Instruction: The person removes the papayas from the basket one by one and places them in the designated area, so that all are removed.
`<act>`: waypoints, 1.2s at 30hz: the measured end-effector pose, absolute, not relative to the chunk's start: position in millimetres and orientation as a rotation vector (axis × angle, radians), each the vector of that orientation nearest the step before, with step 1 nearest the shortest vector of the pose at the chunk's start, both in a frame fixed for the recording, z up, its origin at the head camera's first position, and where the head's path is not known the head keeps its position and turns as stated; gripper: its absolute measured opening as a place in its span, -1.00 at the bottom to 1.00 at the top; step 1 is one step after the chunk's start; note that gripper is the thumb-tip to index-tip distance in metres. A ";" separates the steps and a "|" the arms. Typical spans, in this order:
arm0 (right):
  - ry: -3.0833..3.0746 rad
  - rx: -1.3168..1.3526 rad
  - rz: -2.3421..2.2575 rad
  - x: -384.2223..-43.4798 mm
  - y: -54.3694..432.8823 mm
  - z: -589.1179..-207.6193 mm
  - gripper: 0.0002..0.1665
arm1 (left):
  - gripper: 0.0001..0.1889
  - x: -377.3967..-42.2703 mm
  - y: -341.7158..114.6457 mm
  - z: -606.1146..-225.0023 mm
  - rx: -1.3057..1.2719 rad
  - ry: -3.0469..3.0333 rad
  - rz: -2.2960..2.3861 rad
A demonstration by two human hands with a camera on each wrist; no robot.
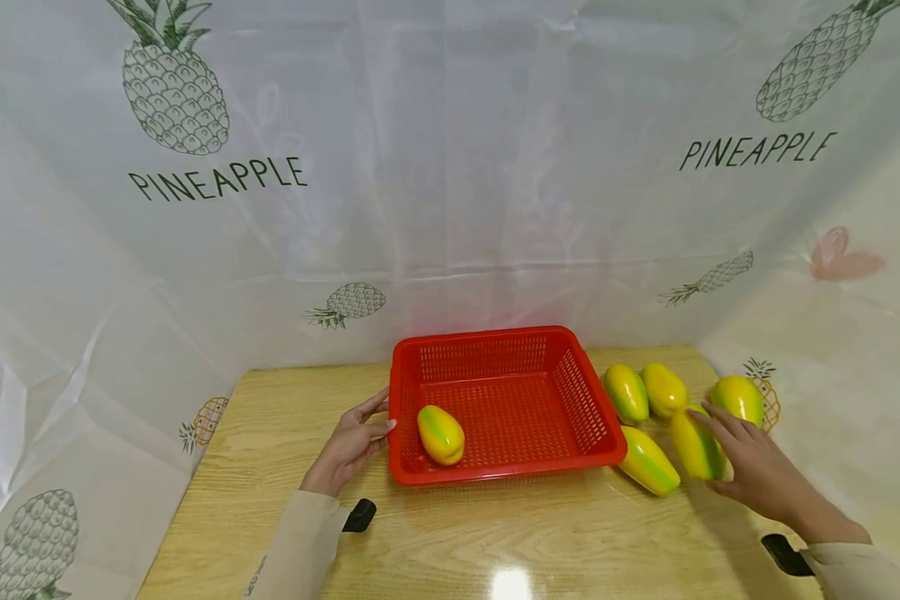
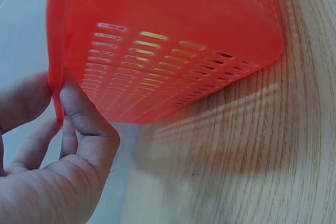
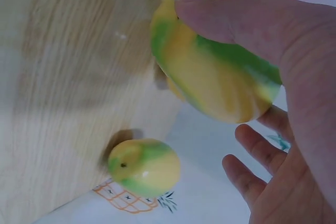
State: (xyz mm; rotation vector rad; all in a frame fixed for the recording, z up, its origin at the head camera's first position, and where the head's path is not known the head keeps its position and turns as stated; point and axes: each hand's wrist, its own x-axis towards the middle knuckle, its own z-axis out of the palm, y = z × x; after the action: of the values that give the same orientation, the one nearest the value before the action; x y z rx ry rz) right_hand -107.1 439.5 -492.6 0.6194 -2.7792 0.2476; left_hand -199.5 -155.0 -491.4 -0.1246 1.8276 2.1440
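A red plastic basket (image 1: 502,417) with slotted walls sits on the table, one yellow-green papaya (image 1: 441,435) lying in its near left corner. My left hand (image 1: 354,442) pinches the basket's left rim between thumb and fingers; the left wrist view shows the rim (image 2: 56,51) in that pinch. On the right, my right hand (image 1: 757,467) grips another papaya (image 1: 696,443), thumb across it in the right wrist view and index finger at its far side. Close by lie several more papayas, including a long one (image 1: 648,462) against the basket's right side.
Two papayas stand behind, one (image 1: 626,393) beside the other (image 1: 664,389), and a further one (image 1: 738,398) lies at the table's right edge. The wooden table (image 1: 450,542) backs onto a pineapple-printed sheet (image 1: 487,208) that also covers both sides.
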 end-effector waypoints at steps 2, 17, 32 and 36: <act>-2.784 0.620 0.253 -107.1 440.5 -495.1 0.47 | -0.31 -199.3 -155.5 -491.1 -0.125 1.830 2.141; -2.810 0.698 0.264 -110.4 444.1 -513.3 0.46 | -0.31 -199.5 -156.5 -490.5 -0.132 1.831 2.138; -2.785 0.748 0.277 -119.7 442.1 -519.7 0.52 | -0.30 -199.4 -154.7 -492.7 -0.128 1.830 2.145; -2.779 0.761 0.306 -122.1 441.6 -521.7 0.54 | -0.30 -199.9 -154.3 -493.4 -0.135 1.830 2.151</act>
State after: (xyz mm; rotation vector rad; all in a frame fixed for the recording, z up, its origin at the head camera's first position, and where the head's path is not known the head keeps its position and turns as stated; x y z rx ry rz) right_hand -122.1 441.6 -521.7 0.7608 -2.7785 0.3060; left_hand -199.9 -154.3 -493.4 -0.1352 1.8301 2.1506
